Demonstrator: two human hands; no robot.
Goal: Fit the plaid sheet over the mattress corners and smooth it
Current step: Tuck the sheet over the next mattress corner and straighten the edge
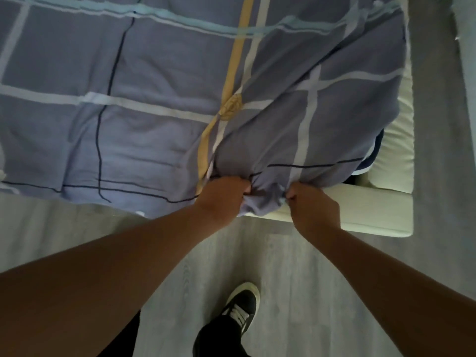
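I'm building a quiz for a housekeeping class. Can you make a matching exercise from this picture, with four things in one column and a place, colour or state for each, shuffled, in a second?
Things:
1. plaid sheet
2. mattress
3. shoe
4. left hand

Descriptions:
A. dark, standing on the grey floor
B. white, bare at the right corner
C. grips bunched cloth beside the yellow stripe
D. blue-grey, spread out with crossing lines

Pairs: 1-D, 2-B, 3-A, 4-C
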